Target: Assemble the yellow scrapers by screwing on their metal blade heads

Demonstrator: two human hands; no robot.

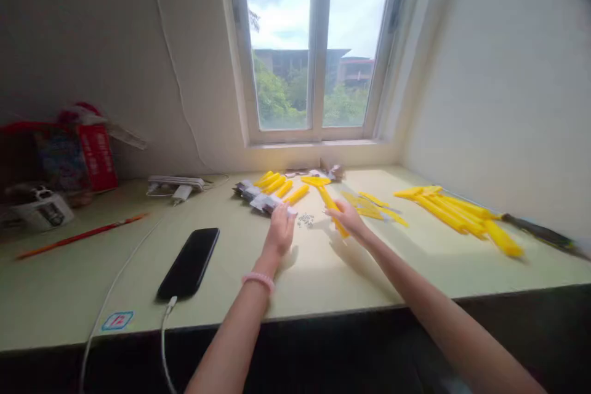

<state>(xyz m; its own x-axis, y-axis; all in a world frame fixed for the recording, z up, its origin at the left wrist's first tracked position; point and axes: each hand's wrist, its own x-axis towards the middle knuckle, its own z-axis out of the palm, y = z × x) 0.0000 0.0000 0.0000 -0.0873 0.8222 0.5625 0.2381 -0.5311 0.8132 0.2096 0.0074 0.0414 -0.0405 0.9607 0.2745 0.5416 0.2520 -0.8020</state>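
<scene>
Head view. Both hands at work over the pale tabletop (323, 283), nr. its middle. R hand (347, 218) is closed on the handle of a yellow tool (329, 199), its wide head pointing away from the person, twd. the window (317, 43); handle tilted, lower end twd. the person. L hand (279, 234), w/ a pink bracelet (258, 281) at the wrist, has fingers bent in at the near end of a row of yellow handles w/ grey ends (274, 185); blur hides whether it grips anything, so cannot tell. Btwn the hands, slightly beyond, lies a scatter of small metallic pcs. (305, 220). Just R of the R hand: thin flat yellow pcs. (369, 206); farther R, a pile of yellow tools (455, 215), next to a dark-handled tool (538, 232). L side, nearest the person: black phone (189, 265) w/ white cable (165, 335) plugged in, plus a label (117, 321) marked "12". Farther back on the L: power strip (175, 183), a long orange-red stick (83, 237) and a white container (44, 212), blurred.
</scene>
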